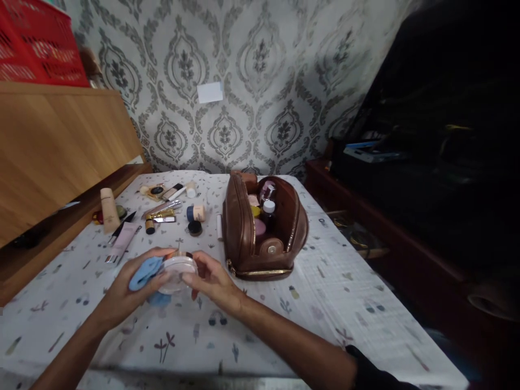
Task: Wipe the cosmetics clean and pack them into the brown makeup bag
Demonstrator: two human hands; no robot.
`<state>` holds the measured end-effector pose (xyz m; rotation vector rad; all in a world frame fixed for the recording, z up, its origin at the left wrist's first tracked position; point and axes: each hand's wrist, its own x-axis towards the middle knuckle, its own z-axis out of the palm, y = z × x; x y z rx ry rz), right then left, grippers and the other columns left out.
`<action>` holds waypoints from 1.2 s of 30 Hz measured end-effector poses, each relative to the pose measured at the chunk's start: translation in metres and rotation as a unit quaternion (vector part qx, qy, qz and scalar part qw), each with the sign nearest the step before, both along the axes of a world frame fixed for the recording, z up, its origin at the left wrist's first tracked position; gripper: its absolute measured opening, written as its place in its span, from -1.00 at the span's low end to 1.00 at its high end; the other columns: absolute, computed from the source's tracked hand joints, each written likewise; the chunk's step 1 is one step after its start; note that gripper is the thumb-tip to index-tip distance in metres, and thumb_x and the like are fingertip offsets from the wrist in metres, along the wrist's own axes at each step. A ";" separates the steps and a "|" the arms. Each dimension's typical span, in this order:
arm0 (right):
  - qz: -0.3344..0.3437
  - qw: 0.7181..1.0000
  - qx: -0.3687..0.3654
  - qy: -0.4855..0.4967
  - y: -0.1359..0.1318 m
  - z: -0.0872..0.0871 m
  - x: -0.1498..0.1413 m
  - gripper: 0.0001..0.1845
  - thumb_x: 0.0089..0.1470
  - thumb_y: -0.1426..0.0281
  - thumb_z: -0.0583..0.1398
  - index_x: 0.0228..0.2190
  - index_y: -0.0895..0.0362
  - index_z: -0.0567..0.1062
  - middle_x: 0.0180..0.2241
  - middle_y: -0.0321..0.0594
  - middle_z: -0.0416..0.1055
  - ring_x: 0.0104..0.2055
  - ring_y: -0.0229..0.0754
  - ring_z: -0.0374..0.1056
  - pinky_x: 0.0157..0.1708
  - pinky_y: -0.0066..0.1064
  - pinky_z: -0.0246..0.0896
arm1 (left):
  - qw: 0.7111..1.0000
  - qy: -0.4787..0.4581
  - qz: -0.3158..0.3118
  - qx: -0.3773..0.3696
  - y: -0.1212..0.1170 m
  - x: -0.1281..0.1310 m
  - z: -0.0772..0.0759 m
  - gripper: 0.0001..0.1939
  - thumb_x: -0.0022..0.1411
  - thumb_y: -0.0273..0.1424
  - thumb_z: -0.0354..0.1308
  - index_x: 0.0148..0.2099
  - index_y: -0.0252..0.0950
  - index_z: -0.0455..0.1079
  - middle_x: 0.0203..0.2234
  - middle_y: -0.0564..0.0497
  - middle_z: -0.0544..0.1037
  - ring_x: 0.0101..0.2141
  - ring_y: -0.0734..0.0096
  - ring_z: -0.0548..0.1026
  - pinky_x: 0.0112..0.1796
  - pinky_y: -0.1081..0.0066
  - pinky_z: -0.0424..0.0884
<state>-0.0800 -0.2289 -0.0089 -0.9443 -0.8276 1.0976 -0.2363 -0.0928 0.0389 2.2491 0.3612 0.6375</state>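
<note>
Head view, from the near edge outward: both hands are meeting above the left-centre part of the patterned surface (284,336). The left hand (122,292) is closing around a bunched blue cloth (146,272) and supporting the left side of a round clear container (177,269); the right hand (219,281) is gripping its right side between thumb and fingers. The container is looking light, stiff and smooth, so it is probably calling for a hold at opposite sides of its rim; its thin clear shell may be slippery or prone to cracking. The cloth is appearing soft and easily squashed.

Beyond the hands, a pink tube (124,238) is lying toward the left edge, while a small black lid (195,228) is resting just before a blue-and-beige jar (195,213). Right of these, a brown bag (239,233) is standing open, holding bottles. Toward the far left corner, slim cosmetics (162,208) are lying loosely grouped.
</note>
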 end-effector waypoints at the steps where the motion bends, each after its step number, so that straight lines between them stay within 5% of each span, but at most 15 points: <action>1: 0.004 1.000 0.008 -0.015 -0.002 0.004 0.000 -0.40 -0.20 -0.09 0.40 -0.32 0.09 0.39 -0.40 -0.39 0.30 -0.42 -0.34 0.28 -0.54 -0.56 0.26 | 1.000 -0.003 -0.001 0.002 0.001 -0.001 0.002 -0.63 0.25 -0.19 0.22 0.05 -0.22 0.49 -0.05 -0.10 0.59 -0.11 0.13 0.57 -0.12 0.33 0.53; 6: 0.028 0.999 0.025 -0.035 -0.013 0.024 0.002 -0.46 -0.10 -0.07 0.36 -0.35 0.11 0.40 -0.41 -0.37 0.30 -0.41 -0.32 0.31 -0.48 -0.51 0.33 | 0.999 -0.026 0.021 0.000 -0.005 0.008 0.007 -0.67 0.30 -0.17 0.15 0.01 -0.21 0.52 -0.08 -0.05 0.61 -0.08 0.17 0.55 -0.03 0.34 0.47; 10: 0.059 0.997 0.009 0.048 -0.018 0.027 0.009 -0.42 -0.01 -0.15 0.27 -0.34 0.13 0.37 -0.49 -0.37 0.35 -0.48 -0.30 0.39 -0.42 -0.43 0.37 | 0.998 -0.054 0.034 -0.029 -0.013 0.022 0.008 -0.62 0.33 -0.11 0.08 -0.07 -0.27 0.53 -0.16 -0.07 0.63 -0.16 0.20 0.56 -0.11 0.38 0.49; 16: 0.102 0.977 -0.036 0.182 -0.025 0.022 0.008 -0.36 -0.23 0.03 0.47 -0.29 0.10 0.31 -0.38 -0.34 0.46 -0.39 -0.28 0.46 -0.32 -0.40 0.39 | 0.996 -0.088 -0.002 -0.004 -0.023 0.035 0.012 -0.66 0.37 -0.16 0.03 -0.15 -0.29 0.51 -0.29 -0.05 0.58 -0.26 0.27 0.53 -0.23 0.40 0.45; 23: 0.090 0.988 -0.008 0.125 -0.040 0.043 0.012 -0.25 -0.25 0.22 0.51 -0.03 0.04 0.36 -0.30 -0.35 0.46 -0.27 -0.23 0.44 -0.19 -0.29 0.40 | 0.987 -0.152 0.022 0.039 -0.042 0.053 0.023 -0.74 0.40 -0.23 0.02 -0.16 -0.26 0.47 -0.26 -0.03 0.56 -0.22 0.31 0.51 -0.14 0.36 0.42; 27: 0.076 0.995 0.022 0.062 -0.052 0.059 0.027 -0.16 -0.24 0.27 0.52 0.08 0.01 0.36 -0.20 -0.29 0.45 -0.17 -0.20 0.41 -0.15 -0.30 0.38 | 0.978 -0.198 0.041 -0.044 -0.052 0.072 0.033 -0.72 0.36 -0.19 0.08 -0.14 -0.27 0.47 -0.28 -0.02 0.58 -0.22 0.32 0.53 -0.15 0.39 0.44; 31: 0.036 0.998 0.052 0.025 -0.063 0.074 0.041 -0.27 -0.11 0.28 0.46 0.09 -0.01 0.37 -0.10 -0.25 0.45 -0.10 -0.19 0.40 -0.12 -0.33 0.38 | 0.947 -0.240 0.022 -0.214 -0.057 0.098 0.036 -0.72 0.29 -0.15 0.17 -0.16 -0.26 0.48 -0.28 0.00 0.58 -0.27 0.37 0.54 -0.21 0.44 0.44; 36: -0.015 0.996 0.082 0.027 -0.067 0.086 0.055 -0.40 -0.04 0.20 0.41 0.00 0.05 0.37 -0.25 -0.27 0.51 -0.27 -0.20 0.49 -0.27 -0.41 0.44 | 0.902 -0.261 0.013 -0.345 -0.055 0.128 0.025 -0.69 0.09 -0.19 0.30 -0.19 -0.28 0.47 -0.38 0.05 0.54 -0.41 0.46 0.48 -0.38 0.51 0.39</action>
